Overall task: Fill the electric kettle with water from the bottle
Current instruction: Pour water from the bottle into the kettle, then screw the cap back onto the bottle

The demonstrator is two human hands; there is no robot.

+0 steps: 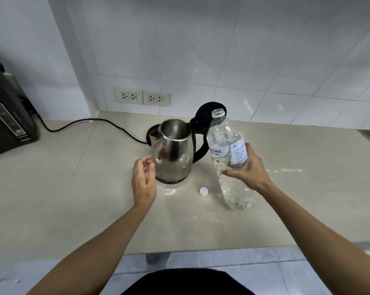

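Note:
A steel electric kettle (pixel 172 152) stands on its base at the middle of the counter, its black lid (pixel 205 112) flipped up and its black handle to the right. My right hand (pixel 246 167) grips a clear water bottle (pixel 226 145), uncapped, held almost upright just right of the kettle with its mouth near the lid. Water shows in the bottle. My left hand (pixel 143 179) hovers with fingers apart beside the kettle's left side, holding nothing. The white bottle cap (pixel 203 190) lies on the counter in front of the kettle.
The kettle's black cord (pixel 94 122) runs left across the beige counter (pixel 73 188) toward a dark appliance (pixel 7 124) at the far left. Two wall sockets (pixel 141 96) sit on the tiled wall behind. The counter's front edge is close to my body.

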